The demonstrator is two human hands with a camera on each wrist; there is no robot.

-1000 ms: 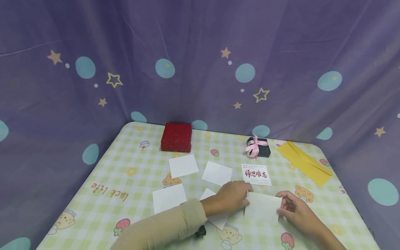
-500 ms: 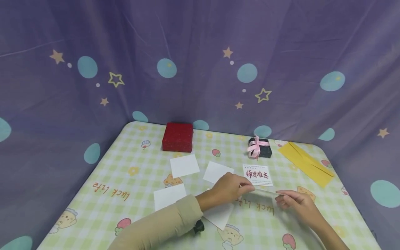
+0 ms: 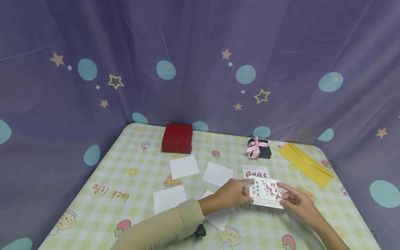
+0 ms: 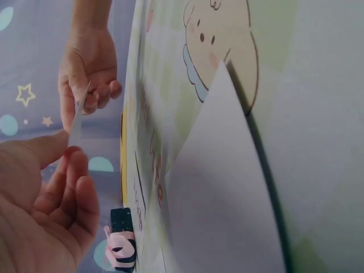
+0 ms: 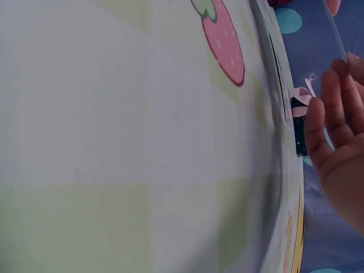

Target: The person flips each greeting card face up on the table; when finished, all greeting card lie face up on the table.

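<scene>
A white card (image 3: 266,193) printed with pink blossoms and dark characters is held up above the table, its printed face toward the head camera. My left hand (image 3: 229,195) pinches its left edge between thumb and fingers. At the card's right edge, my right hand (image 3: 298,203) pinches it the same way. Both wrist views show the card edge-on, a thin sliver between the fingertips. Behind it lies another card (image 3: 254,171) with red characters, partly covered by the held one. Below my left forearm is a blank white card (image 3: 218,219), partly hidden.
Several blank white cards lie to the left, among them a square-ish card (image 3: 184,167) and a tilted card (image 3: 217,174). Farther back stand a red box (image 3: 177,138) and a small black box (image 3: 264,151) with pink ribbon. A yellow envelope (image 3: 305,165) lies at the right.
The held card has been flipped: its blank side faced up, then it was edge-on, and now its printed side shows. Both hands kept hold of its edges.
</scene>
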